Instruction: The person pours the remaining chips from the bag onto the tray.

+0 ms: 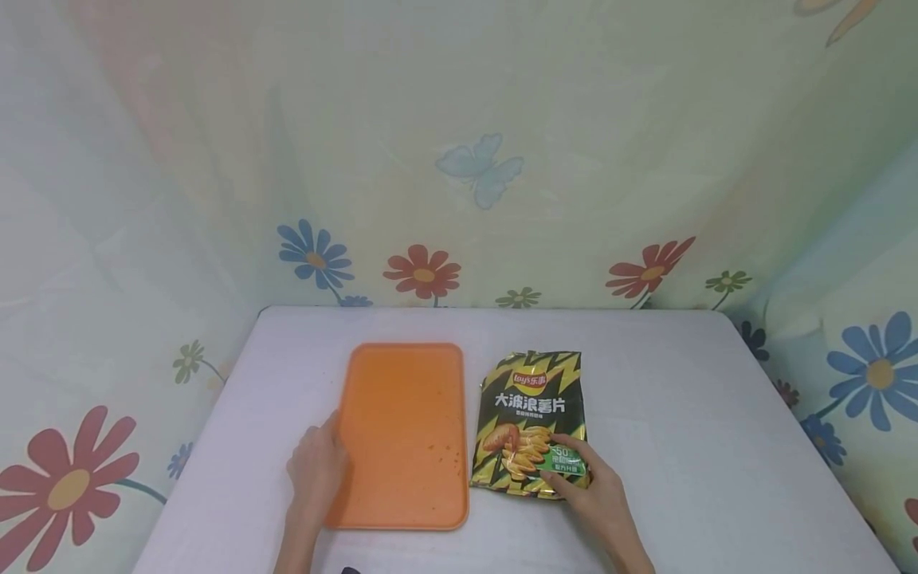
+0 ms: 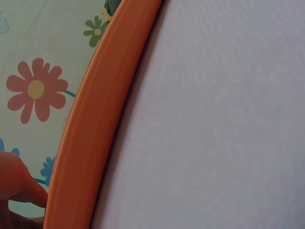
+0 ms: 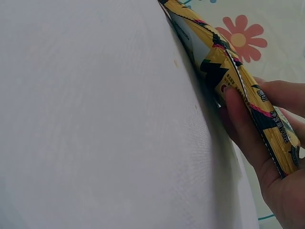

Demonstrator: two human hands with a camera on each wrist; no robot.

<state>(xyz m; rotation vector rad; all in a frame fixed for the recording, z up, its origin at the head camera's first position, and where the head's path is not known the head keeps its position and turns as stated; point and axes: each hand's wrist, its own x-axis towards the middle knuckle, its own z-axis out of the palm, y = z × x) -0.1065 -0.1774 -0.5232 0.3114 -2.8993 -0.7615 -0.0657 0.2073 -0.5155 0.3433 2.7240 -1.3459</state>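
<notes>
An orange plastic tray (image 1: 402, 422) lies lengthwise on the white-covered table, with a few small crumbs on its right half. At its left edge, my left hand (image 1: 317, 462) holds the rim; in the left wrist view that hand's fingers (image 2: 21, 181) meet the tray's side wall (image 2: 95, 105). Right of the tray is a black and yellow bag of potato chips (image 1: 527, 410), front up. My right hand (image 1: 595, 494) grips its lower right corner. The right wrist view shows fingers and thumb on both faces of the bag (image 3: 262, 109), part of its underside showing.
White cloth covers the table (image 1: 681, 446), whose rounded far corners meet a hanging curtain (image 1: 588, 159) printed with flowers and a butterfly. A small dark object (image 1: 350, 570) shows at the bottom edge of the head view.
</notes>
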